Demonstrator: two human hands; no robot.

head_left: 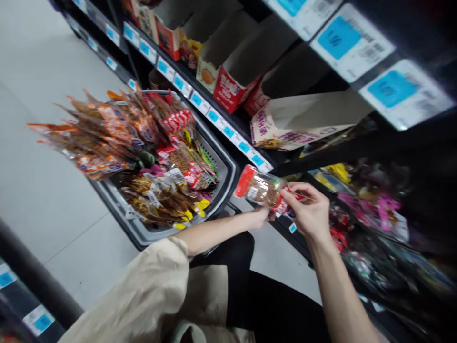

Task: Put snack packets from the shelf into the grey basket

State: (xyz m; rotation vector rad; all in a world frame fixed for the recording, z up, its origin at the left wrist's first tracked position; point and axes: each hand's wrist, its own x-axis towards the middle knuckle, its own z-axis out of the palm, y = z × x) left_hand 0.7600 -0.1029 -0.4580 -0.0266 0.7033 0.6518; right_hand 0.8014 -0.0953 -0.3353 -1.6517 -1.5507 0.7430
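Note:
A clear snack packet with brown contents and red ends (264, 189) is between my two hands, in front of the shelves. My right hand (310, 209) pinches its right end between thumb and fingers. From below, my left hand (263, 216) grips the packet's lower edge, most of its fingers hidden beneath it. To the left stands a grey shopping basket (228, 178), heaped with snack packets in upright rows. Some packets are orange-edged (107, 128), others red (178, 119), and some brown ones have yellow corners (160, 195).
Cardboard display boxes (230, 93) line the shelf behind the basket, above a strip of blue-and-white price tags (213, 116). Another shelf edge with large tags (352, 43) juts in at upper right. Blurred bagged goods (374, 205) lie on the right. Grey floor tiles (39, 190) surround the basket.

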